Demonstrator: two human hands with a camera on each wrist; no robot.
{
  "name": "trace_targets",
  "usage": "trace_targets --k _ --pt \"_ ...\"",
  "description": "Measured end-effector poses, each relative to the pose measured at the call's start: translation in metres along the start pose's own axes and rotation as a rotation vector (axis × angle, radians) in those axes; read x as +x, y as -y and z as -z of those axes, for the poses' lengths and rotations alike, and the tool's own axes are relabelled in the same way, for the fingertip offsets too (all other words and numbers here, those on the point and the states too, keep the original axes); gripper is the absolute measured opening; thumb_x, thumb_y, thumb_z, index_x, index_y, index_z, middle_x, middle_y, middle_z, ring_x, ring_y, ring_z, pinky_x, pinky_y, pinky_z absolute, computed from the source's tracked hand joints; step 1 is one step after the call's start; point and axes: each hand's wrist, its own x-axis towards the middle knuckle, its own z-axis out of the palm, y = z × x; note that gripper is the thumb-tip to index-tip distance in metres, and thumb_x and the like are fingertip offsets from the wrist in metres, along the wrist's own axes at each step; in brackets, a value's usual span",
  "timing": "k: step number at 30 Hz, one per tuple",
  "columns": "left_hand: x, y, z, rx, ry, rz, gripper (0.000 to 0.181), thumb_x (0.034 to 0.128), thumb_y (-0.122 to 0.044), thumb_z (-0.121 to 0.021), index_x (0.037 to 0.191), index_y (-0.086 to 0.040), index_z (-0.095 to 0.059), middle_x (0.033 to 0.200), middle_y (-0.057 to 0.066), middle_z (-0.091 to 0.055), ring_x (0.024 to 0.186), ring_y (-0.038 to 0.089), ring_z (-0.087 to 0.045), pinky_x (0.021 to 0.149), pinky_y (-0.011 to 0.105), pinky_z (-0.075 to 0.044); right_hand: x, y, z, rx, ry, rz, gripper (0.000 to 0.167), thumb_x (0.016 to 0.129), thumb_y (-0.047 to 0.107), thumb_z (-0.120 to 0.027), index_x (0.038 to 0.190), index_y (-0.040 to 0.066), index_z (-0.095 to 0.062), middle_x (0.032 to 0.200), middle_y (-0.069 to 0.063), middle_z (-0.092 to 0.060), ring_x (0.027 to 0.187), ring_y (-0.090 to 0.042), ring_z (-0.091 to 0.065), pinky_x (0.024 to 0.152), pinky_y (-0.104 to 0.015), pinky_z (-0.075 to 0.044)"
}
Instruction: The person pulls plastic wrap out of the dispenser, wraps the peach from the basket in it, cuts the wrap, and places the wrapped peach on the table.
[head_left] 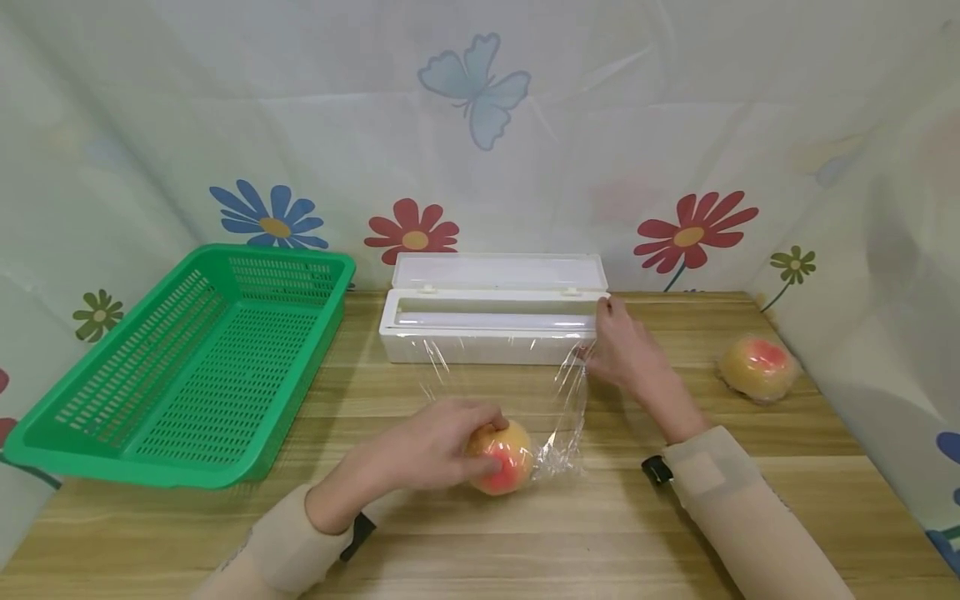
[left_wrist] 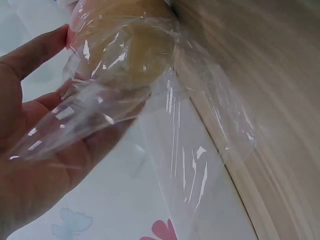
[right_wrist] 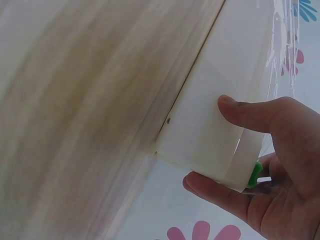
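A fruit (head_left: pixel 504 457), yellow with a pink-red patch, is gripped by my left hand (head_left: pixel 438 442) on the table in front of the white film box (head_left: pixel 480 347). Clear film (head_left: pixel 517 379) stretches from the box toward the fruit; in the left wrist view the film (left_wrist: pixel 120 55) covers part of the fruit (left_wrist: pixel 145 42) and lies over the fingers of my left hand (left_wrist: pixel 50 130). My right hand (head_left: pixel 626 350) holds the right end of the box. In the right wrist view, thumb and fingers of my right hand (right_wrist: pixel 280 165) are around the box end (right_wrist: pixel 205 135), near a small green part (right_wrist: pixel 255 175).
A green basket (head_left: pixel 300 392) stands on the left of the wooden table (head_left: pixel 525 550). Another fruit (head_left: pixel 759 367), with clear film around it, sits at the right. The box's lid (head_left: pixel 498 271) stands raised at the back, before a flowered curtain (head_left: pixel 540 192).
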Motion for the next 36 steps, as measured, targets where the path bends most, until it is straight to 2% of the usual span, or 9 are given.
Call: trace_targets --k 5,8,12,17,20,25,30,36 --pt "0.001 -0.001 0.001 0.086 -0.038 0.009 0.037 0.0935 -0.029 -0.077 0.122 -0.007 -0.069 0.122 0.005 -0.058 0.11 0.019 -0.056 0.099 0.037 -0.05 0.0 0.0 -0.001 0.002 0.001 0.004 0.088 0.09 0.026 -0.079 0.145 -0.022 -0.03 0.142 -0.04 -0.037 0.102 -0.059 -0.06 0.086 -0.064 -0.052" --pt "0.002 0.0 0.003 0.141 -0.045 0.0 0.042 0.0945 -0.03 -0.077 0.128 -0.007 -0.069 0.121 0.005 -0.061 0.111 0.021 -0.056 0.099 0.038 -0.049 0.0 0.001 -0.001 0.004 0.003 0.007 0.088 0.089 0.025 -0.08 0.145 -0.022 -0.03 0.142 -0.041 -0.037 0.101 -0.059 -0.06 0.086 -0.064 -0.053" --pt "0.005 0.001 0.005 0.117 -0.049 -0.016 0.045 0.0972 -0.027 -0.074 0.137 -0.009 -0.063 0.127 0.006 -0.066 0.112 0.021 -0.062 0.099 0.038 -0.051 0.0 0.001 0.001 0.019 0.002 0.004 0.09 0.088 0.023 -0.081 0.146 -0.023 -0.029 0.144 -0.041 -0.036 0.103 -0.058 -0.06 0.085 -0.062 -0.054" --pt "0.007 0.004 0.004 0.099 -0.084 -0.03 0.027 0.1015 -0.021 -0.068 0.128 -0.013 -0.067 0.123 0.003 -0.069 0.103 0.017 -0.065 0.093 0.035 -0.055 0.0 0.001 0.002 0.037 0.014 -0.012 0.091 0.089 0.023 -0.08 0.148 -0.021 -0.027 0.146 -0.04 -0.034 0.106 -0.056 -0.06 0.088 -0.061 -0.053" --pt "0.008 0.005 0.003 0.111 -0.069 -0.01 0.028 0.1028 -0.025 -0.066 0.127 -0.012 -0.067 0.121 0.004 -0.069 0.101 0.016 -0.065 0.092 0.035 -0.055 0.0 0.001 0.002 0.028 0.011 -0.006 0.089 0.089 0.023 -0.08 0.147 -0.021 -0.029 0.144 -0.04 -0.036 0.105 -0.057 -0.06 0.088 -0.063 -0.053" --pt "0.01 0.005 0.001 0.148 -0.035 0.031 0.051 0.0947 -0.038 -0.076 0.133 -0.008 -0.061 0.122 0.006 -0.067 0.103 0.018 -0.064 0.09 0.035 -0.055 -0.001 0.001 0.002 0.027 0.011 -0.006 0.087 0.09 0.022 -0.079 0.146 -0.021 -0.03 0.144 -0.039 -0.036 0.104 -0.058 -0.06 0.088 -0.063 -0.052" --pt "0.013 0.004 -0.002 0.231 -0.025 0.031 0.071 0.0862 -0.043 -0.083 0.138 -0.005 -0.055 0.124 0.009 -0.065 0.106 0.024 -0.065 0.095 0.038 -0.054 -0.001 0.001 0.001 0.023 0.005 0.001 0.086 0.09 0.023 -0.079 0.145 -0.022 -0.03 0.142 -0.04 -0.037 0.103 -0.059 -0.059 0.088 -0.064 -0.052" --pt "0.021 0.007 -0.007 0.257 -0.036 0.06 0.072 0.0808 -0.043 -0.088 0.133 -0.008 -0.054 0.119 0.006 -0.064 0.105 0.024 -0.063 0.093 0.037 -0.054 0.0 0.001 0.001 0.022 0.007 -0.015 0.088 0.089 0.023 -0.08 0.146 -0.022 -0.029 0.144 -0.04 -0.036 0.105 -0.061 -0.058 0.09 -0.065 -0.05"
